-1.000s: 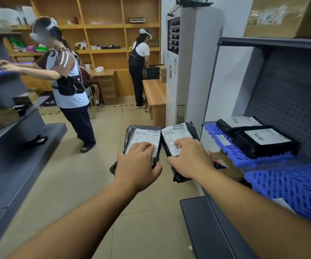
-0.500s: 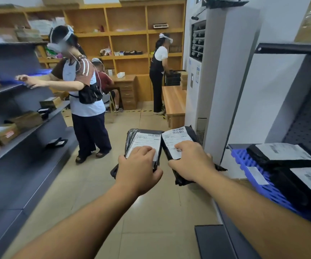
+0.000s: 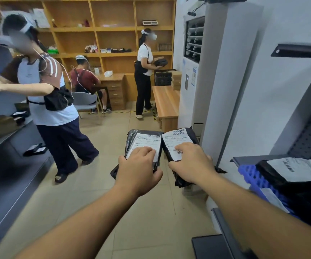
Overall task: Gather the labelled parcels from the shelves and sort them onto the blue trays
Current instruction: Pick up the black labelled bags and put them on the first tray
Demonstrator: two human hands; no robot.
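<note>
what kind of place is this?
Likely a parcel sorting or stock room: grey metal shelving, black labelled parcels on a blue tray, and one more parcel in each hand.

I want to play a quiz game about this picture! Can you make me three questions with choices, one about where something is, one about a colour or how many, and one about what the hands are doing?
1. Where is the blue tray?
A. On the right shelf
B. On the floor
C. On the wooden desk

2. How many parcels are being held up?
A. One
B. Two
C. Four

3. What are the hands doing?
A. Hanging empty
B. Pointing at the wall
C. Each gripping a parcel

Answers:
1 A, the tray sits on the right-hand shelf.
2 B, a left parcel and a right parcel side by side.
3 C, the left hand and right hand each grip one.
</note>
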